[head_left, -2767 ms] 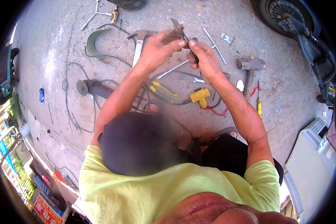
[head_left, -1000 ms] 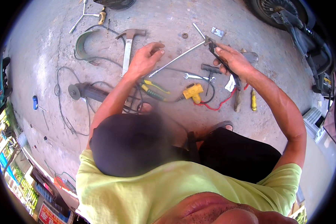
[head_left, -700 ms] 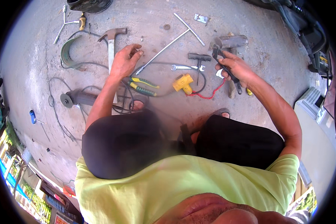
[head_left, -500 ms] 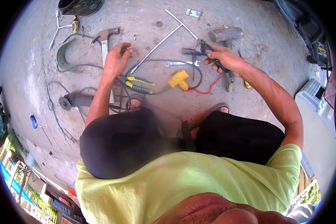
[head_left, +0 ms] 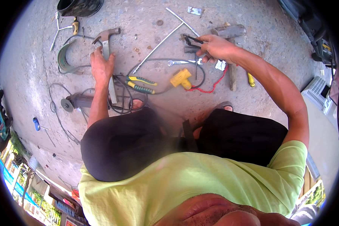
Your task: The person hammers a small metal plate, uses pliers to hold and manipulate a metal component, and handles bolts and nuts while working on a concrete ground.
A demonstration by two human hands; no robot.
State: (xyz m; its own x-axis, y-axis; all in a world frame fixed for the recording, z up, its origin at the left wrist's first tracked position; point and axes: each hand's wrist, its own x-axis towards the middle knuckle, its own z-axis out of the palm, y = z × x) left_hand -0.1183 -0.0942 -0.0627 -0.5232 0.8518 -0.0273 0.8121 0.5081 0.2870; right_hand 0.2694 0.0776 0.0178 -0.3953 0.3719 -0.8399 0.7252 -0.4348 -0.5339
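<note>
My right hand (head_left: 216, 48) is closed round black-handled pliers (head_left: 194, 39), held above the floor with two slim dark arms pointing left. Below it lie a black T-handled tool (head_left: 195, 67), a double-ended spanner (head_left: 180, 62) and a small silver packet (head_left: 220, 65). Over the claw hammer (head_left: 112, 90), my left hand (head_left: 100, 67) has its thumb right of the handle and bent fingers left of it; whether it touches the handle I cannot tell. Green-and-yellow pliers (head_left: 142, 89) rest right of the hammer, near a yellow block-shaped piece (head_left: 180, 78) with a red wire (head_left: 211, 89).
An angle grinder (head_left: 81, 101) with its looping cable lies left of my knee. Around lie a long T-shaped bar wrench (head_left: 158, 47), a mallet (head_left: 231, 31), a green curved piece (head_left: 61, 57), a Y-shaped socket wrench (head_left: 59, 28), a black bucket (head_left: 80, 6) and a blue-handled screwdriver (head_left: 36, 124).
My left hand has moved left, onto the hammer's handle area. My right hand has shifted up and left with the pliers, which now point left; the silver packet has come into sight beneath.
</note>
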